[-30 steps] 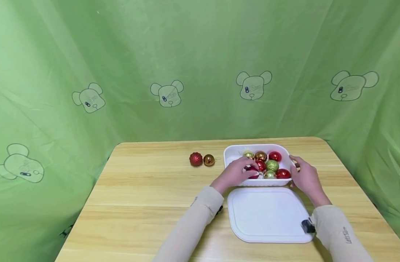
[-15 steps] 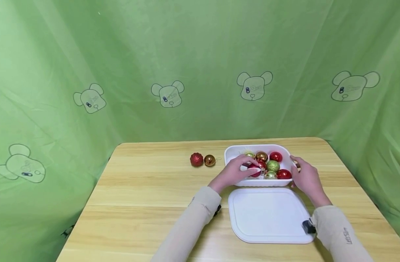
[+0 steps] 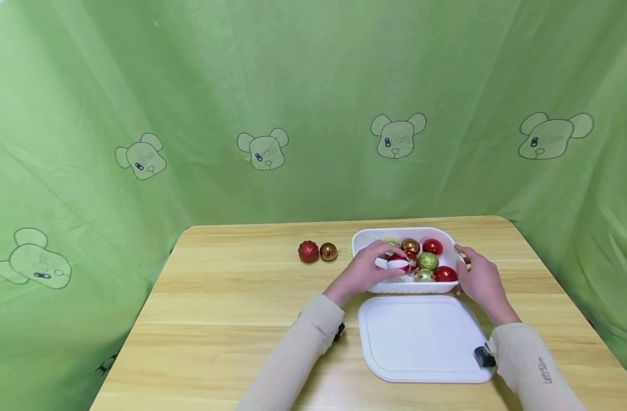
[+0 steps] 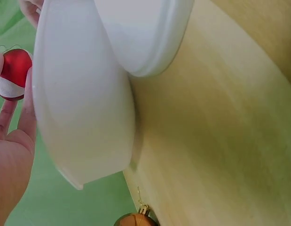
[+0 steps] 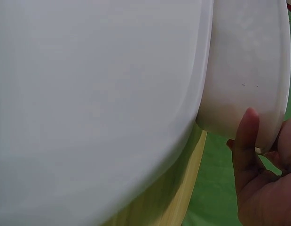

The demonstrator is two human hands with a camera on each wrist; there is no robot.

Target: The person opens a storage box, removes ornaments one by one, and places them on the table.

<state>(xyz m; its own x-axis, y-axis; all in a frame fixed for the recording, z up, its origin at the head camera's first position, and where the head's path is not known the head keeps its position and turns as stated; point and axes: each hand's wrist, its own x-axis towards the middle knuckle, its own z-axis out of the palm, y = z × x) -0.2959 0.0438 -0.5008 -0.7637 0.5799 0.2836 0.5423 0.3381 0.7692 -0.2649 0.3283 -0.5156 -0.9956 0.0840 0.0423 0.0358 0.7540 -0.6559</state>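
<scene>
Over the left part of a white plastic box [image 3: 413, 288], my left hand [image 3: 365, 269] pinches a red-and-white Christmas ball [image 4: 17, 66] between thumb and fingers. A thin hanging loop shows on this ball in the left wrist view. At the box's right end, my right hand [image 3: 479, 278] grips the rim, its thumb [image 5: 248, 129] against the outer wall. Inside the box lie several shiny balls, among them a red ball [image 3: 433, 246], a glittery green ball [image 3: 428, 261] and a gold ball [image 3: 410, 246]. My left hand partly hides others.
The white lid [image 3: 426, 339] lies flat in front of the box, under the right forearm's edge. Left of the box, a ridged red ball [image 3: 308, 251] and a brown-gold ball [image 3: 328, 252] rest on the wooden table [image 3: 231, 302]. A green curtain [image 3: 324, 68] hangs behind.
My left hand has raised the red-and-white ball slightly within the box and turned it, so more of its white band shows. My right hand stays at the box's right end.
</scene>
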